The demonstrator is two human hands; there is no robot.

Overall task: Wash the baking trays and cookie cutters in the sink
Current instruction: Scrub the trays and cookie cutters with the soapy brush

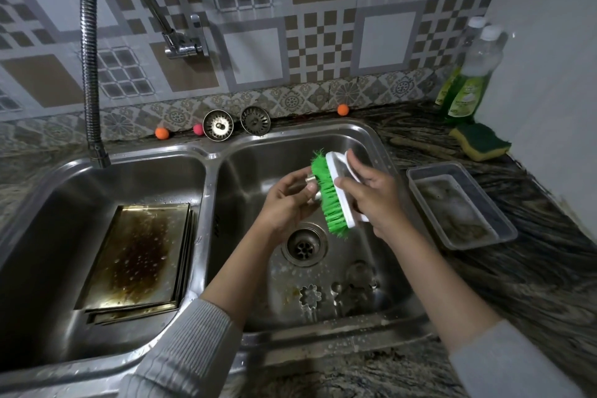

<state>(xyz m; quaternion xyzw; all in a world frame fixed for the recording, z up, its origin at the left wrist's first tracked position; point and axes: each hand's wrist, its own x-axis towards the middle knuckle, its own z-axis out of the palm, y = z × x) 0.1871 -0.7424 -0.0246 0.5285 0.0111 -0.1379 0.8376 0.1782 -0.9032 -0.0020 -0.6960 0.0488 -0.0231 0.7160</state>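
My left hand (287,200) pinched a small round metal cookie cutter (310,178) over the right-hand basin of the steel double sink (211,155), while my right hand (371,194) gripped the white-backed green-bristled scrubbing brush (336,194), bristles turned left against the cutter. The brush's long axis ran from far-left to near-right. By my reckoning we were early on: the stack of flat rectangular baking trays (139,255) sat in the left basin, top one stained brown, long side running near to far. The flower-shaped metal cutter (310,297) and others waited near the drain.
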